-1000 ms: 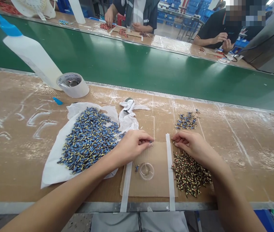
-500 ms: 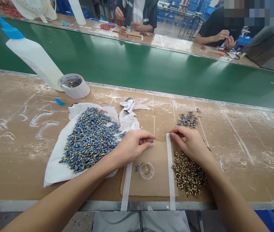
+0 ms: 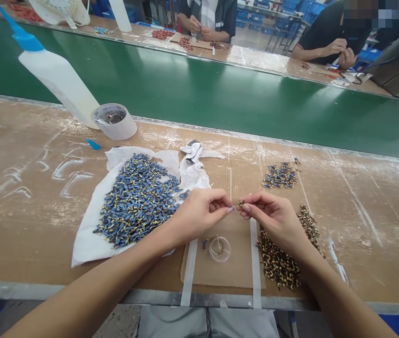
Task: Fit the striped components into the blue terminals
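Bench top (image 3: 26, 197) looks like worn brown board, scuffed and smeared white. The belt (image 3: 199, 98) is smooth glossy green, the sheet (image 3: 87, 239) under the blue parts (image 3: 138, 199) crinkly white paper, maybe. Bottle (image 3: 62, 84) is matt white plastic.

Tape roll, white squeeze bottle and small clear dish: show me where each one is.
Tape roll (image 3: 119, 133), head view, on its white outer wall.
White squeeze bottle (image 3: 60, 82), head view, middle of its body.
Small clear dish (image 3: 228, 249), head view, on its right rim.

Tiny blue piece (image 3: 232, 207) and dark piece (image 3: 241, 203), aloft, end to end, perhaps touching.
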Action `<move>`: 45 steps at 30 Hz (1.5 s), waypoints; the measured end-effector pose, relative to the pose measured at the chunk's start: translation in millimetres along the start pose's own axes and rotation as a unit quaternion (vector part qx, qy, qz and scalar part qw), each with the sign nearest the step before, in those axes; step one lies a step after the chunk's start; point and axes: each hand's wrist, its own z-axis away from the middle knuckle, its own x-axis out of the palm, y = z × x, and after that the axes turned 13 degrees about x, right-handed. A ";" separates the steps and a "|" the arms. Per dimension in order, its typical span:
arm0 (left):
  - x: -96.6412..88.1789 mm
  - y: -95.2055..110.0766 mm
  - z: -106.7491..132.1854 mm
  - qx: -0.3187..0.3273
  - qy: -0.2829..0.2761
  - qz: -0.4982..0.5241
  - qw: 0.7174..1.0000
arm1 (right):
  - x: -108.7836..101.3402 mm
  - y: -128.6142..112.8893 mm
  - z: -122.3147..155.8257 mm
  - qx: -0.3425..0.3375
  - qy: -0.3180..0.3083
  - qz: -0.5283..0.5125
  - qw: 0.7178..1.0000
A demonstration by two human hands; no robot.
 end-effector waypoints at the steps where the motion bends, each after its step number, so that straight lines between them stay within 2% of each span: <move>1: -0.4 1.3 -0.3 0.006 0.001 -0.001 1.000 | 1.2 1.0 -0.1 0.004 0.003 -0.012 1.000; 9: 0.0 5.8 -0.9 0.042 0.020 -0.007 0.999 | 7.2 1.2 2.0 0.029 0.014 -0.059 0.998; 23: 5.0 4.1 -1.0 0.042 0.060 0.025 0.997 | 15.3 -1.8 4.8 0.012 0.025 -0.069 0.997; 27: 5.3 4.4 -0.8 0.049 0.064 0.009 0.997 | 17.3 -2.5 5.9 0.008 0.034 -0.059 0.998; 30: 6.3 3.9 -0.3 0.079 0.075 -0.036 0.993 | 18.8 -3.2 6.5 0.003 0.034 -0.061 0.998; 33: 8.8 -0.4 0.7 0.152 0.101 -0.137 0.974 | 20.4 -3.2 7.2 0.002 0.034 -0.062 0.997; 37: 11.6 -7.7 2.9 0.245 0.126 -0.262 0.925 | 22.2 -2.8 9.0 0.004 0.025 -0.052 0.998; 41: 12.3 -8.2 4.2 0.269 0.138 -0.331 0.894 | 23.4 -3.6 11.1 -0.003 0.021 -0.050 0.999; 45: 13.8 -6.6 4.3 0.272 0.146 -0.344 0.887 | 24.1 -3.0 11.7 -0.010 0.016 -0.051 0.999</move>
